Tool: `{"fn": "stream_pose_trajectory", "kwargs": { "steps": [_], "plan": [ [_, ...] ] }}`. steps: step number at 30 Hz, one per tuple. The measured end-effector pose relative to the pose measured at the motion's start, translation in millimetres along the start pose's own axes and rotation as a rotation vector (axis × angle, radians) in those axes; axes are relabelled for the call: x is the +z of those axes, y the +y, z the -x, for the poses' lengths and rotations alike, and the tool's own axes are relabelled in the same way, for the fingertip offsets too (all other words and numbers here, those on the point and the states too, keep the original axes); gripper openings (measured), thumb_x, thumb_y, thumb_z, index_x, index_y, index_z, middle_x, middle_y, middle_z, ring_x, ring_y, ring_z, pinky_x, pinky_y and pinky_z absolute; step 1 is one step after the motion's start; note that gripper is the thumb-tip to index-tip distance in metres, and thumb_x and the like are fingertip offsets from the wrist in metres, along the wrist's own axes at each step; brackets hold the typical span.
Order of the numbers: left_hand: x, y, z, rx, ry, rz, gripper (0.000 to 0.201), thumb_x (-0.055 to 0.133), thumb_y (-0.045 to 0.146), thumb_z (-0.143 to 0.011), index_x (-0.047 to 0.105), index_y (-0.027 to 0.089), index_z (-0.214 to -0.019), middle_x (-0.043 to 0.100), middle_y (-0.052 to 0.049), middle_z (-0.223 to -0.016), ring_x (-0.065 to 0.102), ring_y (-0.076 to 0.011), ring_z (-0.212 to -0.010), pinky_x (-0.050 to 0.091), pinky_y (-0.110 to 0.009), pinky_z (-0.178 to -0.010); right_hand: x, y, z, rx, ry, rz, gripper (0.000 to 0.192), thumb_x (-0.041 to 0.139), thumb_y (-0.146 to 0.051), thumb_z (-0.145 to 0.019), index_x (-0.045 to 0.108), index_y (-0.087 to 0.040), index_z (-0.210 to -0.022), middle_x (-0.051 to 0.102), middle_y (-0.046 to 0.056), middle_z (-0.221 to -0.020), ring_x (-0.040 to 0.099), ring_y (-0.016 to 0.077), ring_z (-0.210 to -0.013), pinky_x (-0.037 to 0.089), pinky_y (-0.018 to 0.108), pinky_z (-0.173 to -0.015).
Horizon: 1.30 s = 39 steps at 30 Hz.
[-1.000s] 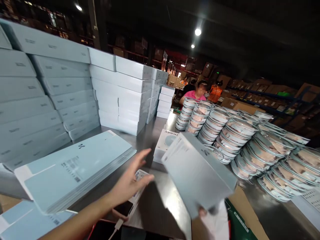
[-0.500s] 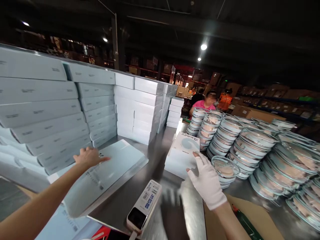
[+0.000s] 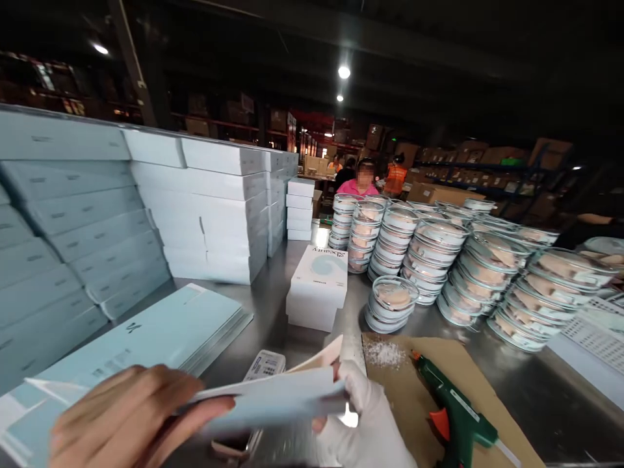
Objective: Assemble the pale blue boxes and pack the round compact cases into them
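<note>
1. A flat carton blank [image 3: 277,396] is held low in the foreground, its long axis running left to right, nearly level, with one flap [image 3: 319,357] angled up toward the far right.
2. The bare left hand [image 3: 129,416] pinches the blank's left end, fingers curled over the top, thumb underneath.
3. The gloved right hand [image 3: 363,422] clamps the right end, thumb on top.
4. Just beyond lie a stack of flat blanks [image 3: 160,331] to the left and a green glue gun [image 3: 451,416] on cardboard [image 3: 404,383] to the right.
5. Farther off stand white boxes [image 3: 319,286], round clear containers [image 3: 439,253] and tall box stacks [image 3: 209,208].
</note>
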<state>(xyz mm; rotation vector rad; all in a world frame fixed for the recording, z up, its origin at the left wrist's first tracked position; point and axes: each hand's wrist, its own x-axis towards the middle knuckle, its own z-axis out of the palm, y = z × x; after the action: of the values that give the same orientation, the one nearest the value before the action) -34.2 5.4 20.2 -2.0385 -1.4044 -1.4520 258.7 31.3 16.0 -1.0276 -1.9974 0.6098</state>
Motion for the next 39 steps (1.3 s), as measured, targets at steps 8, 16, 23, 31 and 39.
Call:
{"fn": "stream_pose_trajectory", "kwargs": {
  "steps": [8, 16, 23, 31, 39],
  "plan": [
    [37.3, 25, 8, 0.241, -0.512, 0.146, 0.108, 0.080, 0.046, -0.078, 0.019, 0.028, -0.165, 0.054, -0.011, -0.157, 0.066, -0.0363, -0.128, 0.056, -0.035, -0.103, -51, -30, 8, 0.175, -0.224, -0.297, 0.031, 0.058, -0.048, -0.096, 0.078, -0.025, -0.101, 0.077, 0.004, -0.092, 0.070, 0.0215, -0.086, 0.054, 0.029, -0.080],
    [60.0, 41, -47, -0.345, -0.697, 0.691, 0.041, 0.062, 0.042, -0.094, 0.067, 0.030, -0.132, 0.082, -0.002, -0.112, 0.078, -0.0297, -0.102, 0.065, -0.032, -0.083, -62, -1, 15, 0.016, 0.595, -0.040, 0.054, 0.064, -0.040, -0.097, 0.047, -0.034, -0.148, 0.055, 0.006, -0.153, 0.056, 0.0224, -0.137, 0.043, 0.032, -0.113],
    [128.3, 29, 2, -0.224, -0.524, 0.956, 0.079, 0.075, 0.055, -0.086, 0.042, 0.026, -0.151, 0.049, -0.018, -0.156, 0.052, -0.0372, -0.140, 0.044, -0.051, -0.115, -31, 21, 23, 0.013, 0.527, -0.054, 0.069, 0.050, -0.067, -0.096, 0.046, -0.030, -0.154, 0.018, 0.005, -0.173, 0.017, 0.0353, -0.158, 0.023, 0.055, -0.127],
    [116.0, 69, -19, -0.496, -0.332, 0.972, 0.044, 0.036, 0.059, -0.105, 0.054, 0.027, -0.130, 0.040, -0.010, -0.163, 0.040, -0.0323, -0.149, 0.046, -0.043, -0.112, -4, 4, 27, 0.362, 0.586, -0.359, 0.076, 0.047, -0.062, -0.099, 0.020, -0.032, -0.164, 0.025, 0.007, -0.171, 0.026, 0.0345, -0.156, 0.033, 0.054, -0.122],
    [88.5, 36, -24, -0.201, -0.611, 0.668, 0.047, 0.078, 0.051, -0.081, 0.073, 0.035, -0.125, 0.070, -0.005, -0.135, 0.063, -0.0334, -0.130, 0.053, -0.041, -0.107, -35, 17, 42, 0.190, 0.610, -0.265, 0.075, 0.043, -0.053, -0.103, 0.002, -0.035, -0.162, 0.039, 0.012, -0.165, 0.046, 0.0254, -0.147, 0.043, 0.049, -0.116]
  ]
}}
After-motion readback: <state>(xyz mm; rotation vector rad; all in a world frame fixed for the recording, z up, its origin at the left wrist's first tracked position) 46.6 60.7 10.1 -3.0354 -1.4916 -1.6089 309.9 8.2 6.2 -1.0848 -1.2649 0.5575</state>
